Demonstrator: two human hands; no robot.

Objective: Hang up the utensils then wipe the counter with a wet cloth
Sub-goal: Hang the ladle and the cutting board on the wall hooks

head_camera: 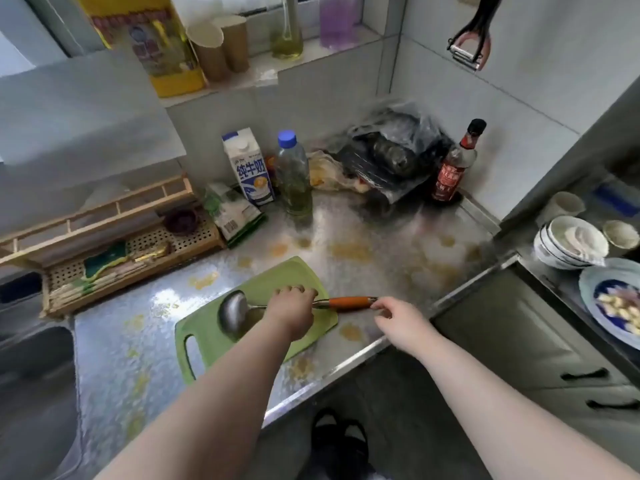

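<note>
A steel ladle point(235, 311) with an orange handle point(349, 302) lies across a green cutting board point(207, 334) on the metal counter point(381, 237). My left hand point(292, 304) grips the ladle's shaft just behind the bowl. My right hand point(398, 318) pinches the far end of the orange handle with its fingertips. A black peeler point(471, 43) hangs on the wall at the top right. Yellow-brown stains point(349, 251) dot the counter around the board.
A sink point(31, 393) lies at the left, with a wooden rack point(104, 251) holding a sponge and chopsticks behind it. A milk carton point(247, 166), a plastic bottle point(292, 174), a dark sauce bottle point(455, 164) and a bagged black item point(394, 150) stand at the back. Bowls point(571, 244) sit at the right.
</note>
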